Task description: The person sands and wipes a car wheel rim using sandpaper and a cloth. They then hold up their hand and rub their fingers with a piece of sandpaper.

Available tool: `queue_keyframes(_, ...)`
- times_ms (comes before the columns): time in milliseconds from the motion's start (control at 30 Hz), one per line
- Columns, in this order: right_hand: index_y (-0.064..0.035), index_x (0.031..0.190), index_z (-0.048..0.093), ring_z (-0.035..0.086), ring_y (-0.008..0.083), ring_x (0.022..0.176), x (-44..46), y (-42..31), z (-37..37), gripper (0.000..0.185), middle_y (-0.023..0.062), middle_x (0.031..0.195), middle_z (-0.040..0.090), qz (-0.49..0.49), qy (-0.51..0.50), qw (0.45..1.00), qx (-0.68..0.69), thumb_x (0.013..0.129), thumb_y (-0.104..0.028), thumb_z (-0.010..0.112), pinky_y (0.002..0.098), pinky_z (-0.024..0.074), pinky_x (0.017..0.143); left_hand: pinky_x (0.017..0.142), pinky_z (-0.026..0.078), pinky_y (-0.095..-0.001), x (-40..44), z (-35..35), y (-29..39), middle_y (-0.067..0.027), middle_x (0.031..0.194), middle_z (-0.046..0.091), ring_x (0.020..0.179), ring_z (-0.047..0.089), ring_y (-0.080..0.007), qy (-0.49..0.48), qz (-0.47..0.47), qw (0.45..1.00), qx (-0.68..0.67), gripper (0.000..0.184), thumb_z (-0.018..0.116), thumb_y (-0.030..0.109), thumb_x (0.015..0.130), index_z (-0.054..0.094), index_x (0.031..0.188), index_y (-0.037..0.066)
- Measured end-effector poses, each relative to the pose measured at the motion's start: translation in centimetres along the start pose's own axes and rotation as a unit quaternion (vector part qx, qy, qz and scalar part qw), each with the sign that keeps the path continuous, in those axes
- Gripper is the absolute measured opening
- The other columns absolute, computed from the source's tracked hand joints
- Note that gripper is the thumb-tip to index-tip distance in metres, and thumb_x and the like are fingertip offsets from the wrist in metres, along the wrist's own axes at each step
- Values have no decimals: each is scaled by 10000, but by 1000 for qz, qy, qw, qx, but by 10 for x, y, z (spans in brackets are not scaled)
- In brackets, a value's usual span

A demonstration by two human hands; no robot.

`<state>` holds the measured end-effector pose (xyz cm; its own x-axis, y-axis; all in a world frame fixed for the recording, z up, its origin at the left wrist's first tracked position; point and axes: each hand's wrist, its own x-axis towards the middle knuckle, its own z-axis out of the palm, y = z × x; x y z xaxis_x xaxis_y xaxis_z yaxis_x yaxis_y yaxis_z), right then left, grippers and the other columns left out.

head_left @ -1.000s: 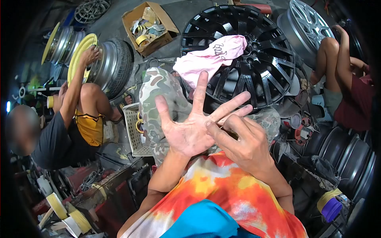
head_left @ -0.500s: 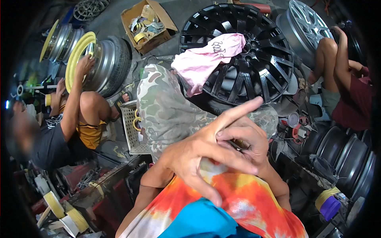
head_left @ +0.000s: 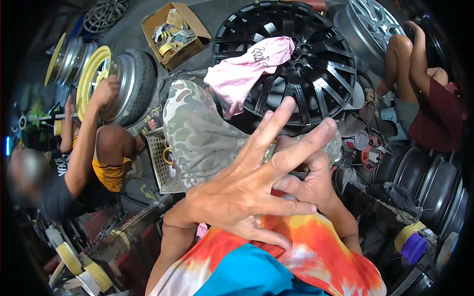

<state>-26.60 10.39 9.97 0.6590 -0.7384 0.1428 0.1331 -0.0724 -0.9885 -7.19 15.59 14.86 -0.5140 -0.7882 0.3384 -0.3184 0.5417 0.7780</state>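
My left hand (head_left: 242, 197) is in front of my shirt with its fingers spread, and nothing shows in it. Close behind it is my right hand (head_left: 318, 182), its visible fingers bent inward. The left hand covers part of it, so whatever it may hold is hidden. Beyond my hands, a large black multi-spoke wheel rim (head_left: 323, 64) lies face up in front of my knees. Draped over its left side is a pink cloth (head_left: 242, 74) with dark lettering. Neither hand touches the rim or the cloth.
Left, a person (head_left: 74, 163) reaches to a yellow-edged wheel (head_left: 91, 74) with a tyre. A cardboard box (head_left: 190, 52) holds tape and scraps. A plastic basket (head_left: 170, 186) stands by my leg. Right, another person (head_left: 439, 113) sits by a silver rim (head_left: 365, 49); dark rims (head_left: 414, 172) are stacked nearby.
My left hand's fingers have swung upward and spread wider, covering more of my right hand. The scene has shifted slightly left. The left person's hand has moved lower at the yellow-edged wheel.
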Motion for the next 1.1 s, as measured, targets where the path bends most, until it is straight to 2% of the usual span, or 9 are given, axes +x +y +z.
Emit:
queue_keyframes(33, 16, 993, 732, 704, 167, 797, 0, 0, -1, 293, 90, 895, 731, 1, 2, 1000, -1, 890, -235, 843, 313, 529, 688, 1210, 17, -764, -1, -1, 0, -415, 1658, 232, 1571, 149, -594, -1, 1, 1000, -2, 640, 875, 601, 662, 824, 1205, 266)
queue_keyframes(100, 19, 1002, 729, 702, 152, 810, 0, -1, -3, 280, 87, 902, 737, 76, -52, 984, 151, 892, -214, 839, 318, 533, 700, 1215, 22, -756, -1, -4, -1, -404, 1666, 229, 1573, 131, -597, -39, -11, 999, 26, 636, 864, 607, 667, 822, 1211, 279)
queue_keyframes(133, 23, 1007, 730, 699, 142, 808, 0, -1, 0, 253, 85, 906, 744, 62, -56, 984, 158, 900, -186, 824, 318, 535, 704, 1225, 61, -740, 1, -3, 0, -382, 1677, 237, 1564, 108, -620, -27, -6, 999, 19, 572, 875, 581, 668, 840, 1144, 265)
queue_keyframes(333, 28, 1020, 728, 688, 133, 789, 2, -4, -2, 189, 91, 873, 744, 36, -50, 996, 58, 924, -126, 778, 308, 527, 684, 1231, 139, -710, 2, -9, -9, -338, 1696, 247, 1546, 75, -661, -69, 4, 997, 23, 482, 917, 525, 639, 852, 991, 203)
queue_keyframes(567, 36, 1021, 720, 666, 108, 736, 1, -11, -3, 166, 85, 879, 742, 65, -61, 993, 83, 936, -102, 754, 294, 513, 634, 1236, 35, -715, 3, -7, -8, -377, 1690, 205, 1571, 60, -618, -56, -12, 998, -37, 559, 940, 532, 612, 859, 1045, 188)
queue_keyframes(633, 34, 1018, 720, 660, 90, 742, -1, -6, 0, 153, 73, 895, 746, 52, -52, 993, 97, 940, -94, 750, 281, 512, 625, 1224, -40, -717, 1, -6, -9, -443, 1664, 153, 1582, 46, -600, -79, -26, 993, -83, 588, 940, 543, 625, 859, 1100, 205)
queue_keyframes(733, 27, 1008, 724, 658, 74, 758, -2, -7, -1, 144, 62, 908, 749, 94, -73, 984, 129, 957, -106, 750, 262, 513, 622, 1214, -61, -720, -2, -4, -12, -498, 1634, 111, 1583, 34, -602, -49, 12, 992, -116, 599, 932, 548, 649, 854, 1140, 216)
queue_keyframes(967, 29, 1030, 732, 666, 70, 757, -1, -10, 0, 172, 62, 889, 747, 145, -87, 965, 202, 988, -138, 747, 261, 509, 609, 1209, -44, -729, -5, -3, -14, -507, 1630, 95, 1583, 30, -602, -47, 18, 989, -140, 589, 922, 555, 683, 851, 1150, 204)
queue_keyframes(1100, 39, 1044, 733, 678, 86, 742, -1, -3, 3, 196, 80, 823, 739, 76, -77, 988, 111, 1001, -152, 728, 274, 505, 598, 1206, -20, -744, -1, -6, -17, -494, 1631, 137, 1571, 76, -617, -83, 26, 987, -133, 612, 912, 551, 707, 833, 1197, 193)
